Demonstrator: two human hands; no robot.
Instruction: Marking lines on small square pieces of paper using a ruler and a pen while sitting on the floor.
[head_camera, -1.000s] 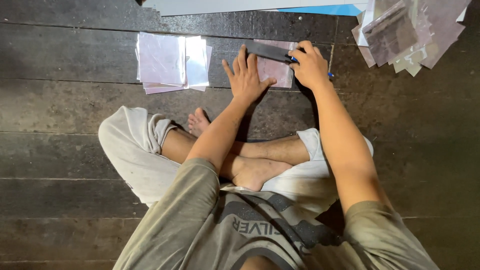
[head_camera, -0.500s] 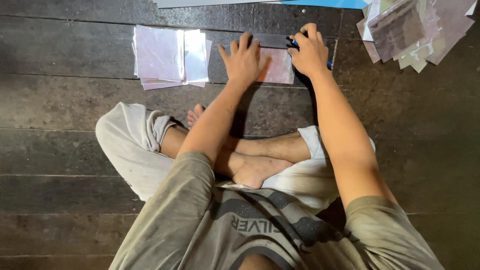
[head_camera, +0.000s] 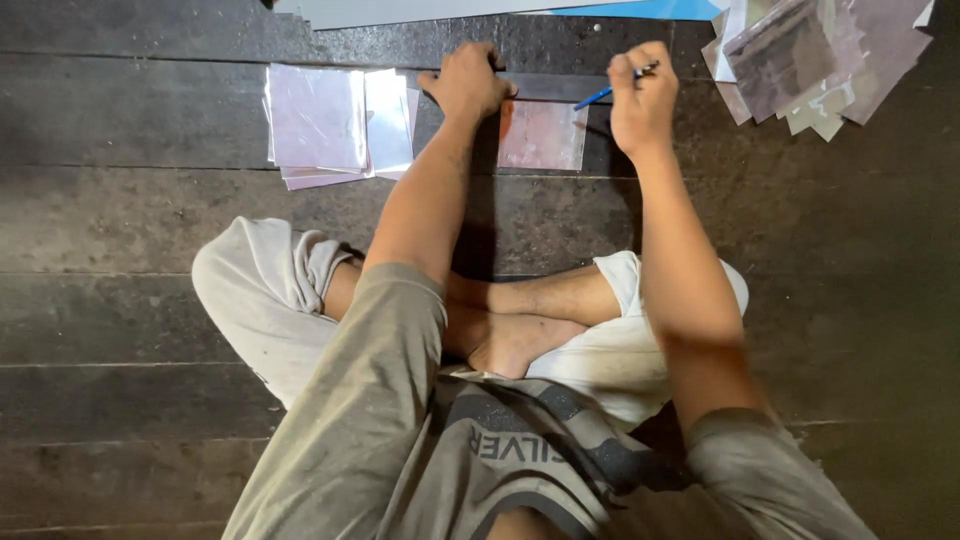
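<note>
Dark wooden floor (head_camera: 150, 300): left hand (head_camera: 465, 80) presses flat beside a pale square sheet (head_camera: 542, 135), right hand (head_camera: 640, 100) pinches a blue pen (head_camera: 605, 93) above it; loosened pressure could let the sheet skid.

Two hands: left hand (head_camera: 465, 80), right hand (head_camera: 640, 100). One thin blue pen (head_camera: 612, 88). One single pinkish square sheet (head_camera: 542, 135). Two heaps of glossy squares (head_camera: 335, 125), (head_camera: 820, 60).
</note>
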